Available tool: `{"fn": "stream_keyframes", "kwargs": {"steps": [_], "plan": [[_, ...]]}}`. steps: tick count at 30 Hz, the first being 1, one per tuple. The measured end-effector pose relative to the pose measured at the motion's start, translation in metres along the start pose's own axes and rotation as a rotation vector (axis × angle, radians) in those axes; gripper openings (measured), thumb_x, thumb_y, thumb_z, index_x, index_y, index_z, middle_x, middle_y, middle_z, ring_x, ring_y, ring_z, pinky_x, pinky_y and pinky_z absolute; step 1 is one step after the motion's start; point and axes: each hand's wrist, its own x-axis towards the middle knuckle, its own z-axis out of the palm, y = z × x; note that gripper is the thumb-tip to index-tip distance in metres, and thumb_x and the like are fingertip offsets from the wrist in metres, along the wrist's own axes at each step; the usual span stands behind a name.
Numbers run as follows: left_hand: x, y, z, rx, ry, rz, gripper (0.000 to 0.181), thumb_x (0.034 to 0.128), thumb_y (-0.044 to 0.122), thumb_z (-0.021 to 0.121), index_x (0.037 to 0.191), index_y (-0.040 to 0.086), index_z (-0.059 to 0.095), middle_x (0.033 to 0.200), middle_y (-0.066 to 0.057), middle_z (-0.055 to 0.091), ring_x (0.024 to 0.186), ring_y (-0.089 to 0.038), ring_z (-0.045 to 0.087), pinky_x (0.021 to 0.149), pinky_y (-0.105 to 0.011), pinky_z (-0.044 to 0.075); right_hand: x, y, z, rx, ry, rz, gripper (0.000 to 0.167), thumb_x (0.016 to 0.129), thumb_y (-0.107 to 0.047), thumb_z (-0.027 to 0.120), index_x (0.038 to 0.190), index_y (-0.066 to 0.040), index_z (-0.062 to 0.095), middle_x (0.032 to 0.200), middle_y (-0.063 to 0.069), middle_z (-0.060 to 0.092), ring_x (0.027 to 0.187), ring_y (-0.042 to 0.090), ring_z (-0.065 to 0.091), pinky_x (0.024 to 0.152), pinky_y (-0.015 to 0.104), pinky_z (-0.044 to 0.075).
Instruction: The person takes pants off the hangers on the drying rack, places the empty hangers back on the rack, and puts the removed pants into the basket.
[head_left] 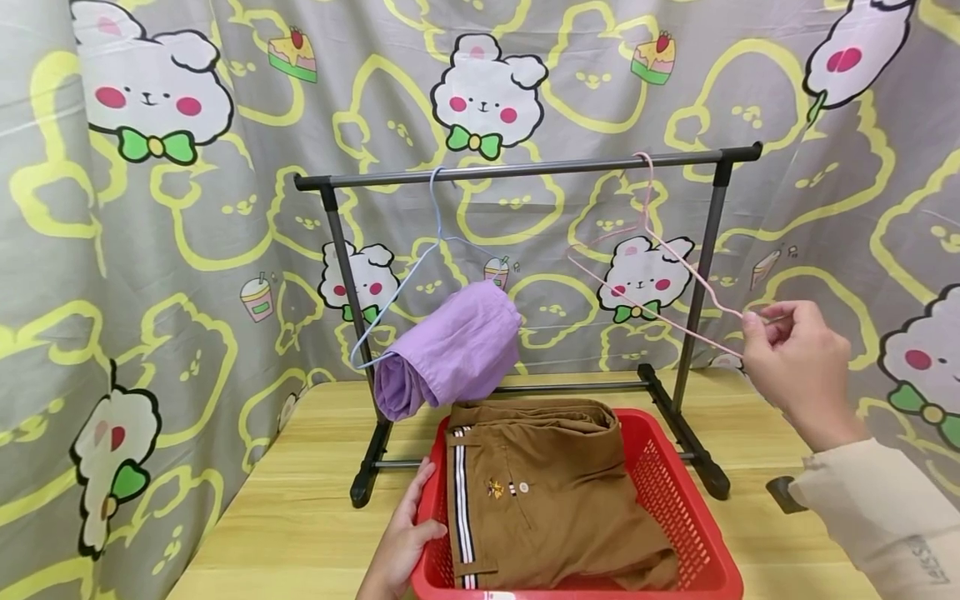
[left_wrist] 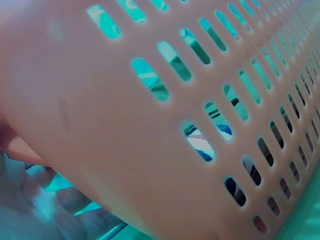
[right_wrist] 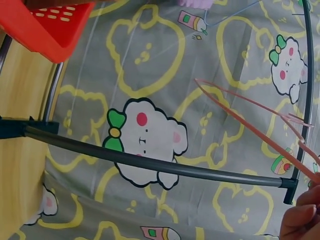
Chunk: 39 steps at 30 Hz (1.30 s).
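In the head view my right hand pinches the right end of a pink clothes hanger. Its hook sits over the rack's top bar, and the hanger slants toward me. My left hand holds the left side of a red plastic basket, thumb at the rim. Folded brown trousers with a striped waistband lie in that basket. To the left, a rolled purple garment hangs on a blue hanger. Up close in the left wrist view is the slotted basket wall, partly hiding the fingers.
A dark metal clothes rack stands behind the basket on a wood-grain table. Its feet reach forward on both sides. Patterned grey curtain closes off the back and sides. A small dark object lies near my right sleeve.
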Motion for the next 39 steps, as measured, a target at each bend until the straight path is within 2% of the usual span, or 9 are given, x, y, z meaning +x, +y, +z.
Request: {"fn": "stream_keyframes", "kwargs": {"steps": [4,10,16,19,24,26,34,36,39], "plan": [[0.0,0.0,0.0,0.0,-0.002,0.001,0.09,0.0738,-0.011,0.053,0.152,-0.001,0.011,0.161,-0.012,-0.006,0.132,-0.035,0.029,0.095,-0.027,0.043,-0.007,0.003,0.003,0.039,0.027,0.041,0.033,0.093,-0.024,0.055,0.109,0.005,0.054,0.084,0.008,0.055,0.065,-0.004,0.039,0.063,0.025,0.032],[0.0,0.0,0.002,-0.006,0.005,-0.001,0.091,0.0717,-0.011,0.053,0.152,-0.001,0.011,0.161,-0.014,-0.004,0.129,-0.034,0.034,0.095,-0.031,0.044,-0.02,0.006,0.005,0.104,0.067,0.152,0.033,0.092,-0.023,0.057,0.113,0.002,0.054,0.084,-0.007,0.049,0.069,-0.004,0.041,0.065,0.018,0.031],[-0.001,-0.001,0.007,-0.012,0.1,0.021,0.092,0.0637,-0.015,0.054,0.149,-0.007,0.019,0.161,-0.014,0.003,0.132,-0.039,0.033,0.097,-0.031,0.044,-0.034,0.011,0.008,0.236,0.056,0.306,0.027,0.094,-0.023,0.056,0.117,-0.009,0.055,0.09,-0.021,0.049,0.079,-0.007,0.046,0.072,0.011,0.034],[-0.002,0.001,0.01,-0.012,0.169,0.033,0.091,0.0609,-0.017,0.053,0.146,-0.008,0.025,0.16,-0.015,0.009,0.137,-0.04,0.027,0.1,-0.029,0.041,-0.04,0.015,0.012,0.455,0.031,0.418,0.018,0.096,-0.019,0.057,0.114,-0.016,0.054,0.093,-0.018,0.053,0.081,-0.004,0.051,0.07,0.009,0.041],[-0.005,0.003,0.013,-0.022,0.265,0.051,0.086,0.0593,-0.022,0.052,0.142,-0.01,0.031,0.158,-0.017,0.019,0.14,-0.037,0.025,0.101,-0.025,0.038,-0.056,0.029,0.022,1.085,-0.01,0.633,0.021,0.096,-0.013,0.059,0.111,-0.011,0.045,0.093,-0.007,0.064,0.075,0.006,0.059,0.059,0.016,0.049],[-0.005,0.004,0.014,-0.036,0.285,0.058,0.085,0.0587,-0.023,0.051,0.14,-0.011,0.033,0.157,-0.018,0.021,0.138,-0.037,0.029,0.099,-0.025,0.04,-0.065,0.039,0.026,1.252,-0.056,0.703,0.026,0.096,-0.013,0.058,0.114,-0.009,0.039,0.093,-0.004,0.066,0.075,0.009,0.06,0.061,0.019,0.05],[-0.005,0.005,0.016,-0.068,0.3,0.054,0.082,0.0586,-0.024,0.05,0.138,-0.011,0.035,0.157,-0.019,0.021,0.136,-0.038,0.032,0.097,-0.027,0.043,-0.09,0.082,0.03,1.509,-0.343,0.996,0.037,0.104,-0.028,0.041,0.134,-0.037,0.022,0.105,-0.009,0.053,0.097,0.006,0.045,0.085,0.02,0.04],[-0.006,0.004,0.015,-0.062,0.292,0.049,0.081,0.0594,-0.023,0.051,0.138,-0.011,0.034,0.157,-0.018,0.02,0.137,-0.037,0.031,0.097,-0.026,0.043,-0.095,0.088,0.03,1.543,-0.375,1.068,0.03,0.104,-0.032,0.038,0.129,-0.039,0.024,0.104,-0.009,0.053,0.099,0.006,0.045,0.088,0.02,0.038],[-0.006,0.002,0.014,-0.064,0.261,0.041,0.08,0.0609,-0.02,0.053,0.138,-0.011,0.034,0.158,-0.017,0.016,0.137,-0.036,0.029,0.096,-0.023,0.043,-0.104,0.098,0.03,1.604,-0.398,1.115,0.043,0.104,-0.034,0.036,0.138,-0.045,0.011,0.103,-0.006,0.054,0.098,0.009,0.05,0.093,0.02,0.036]]}}
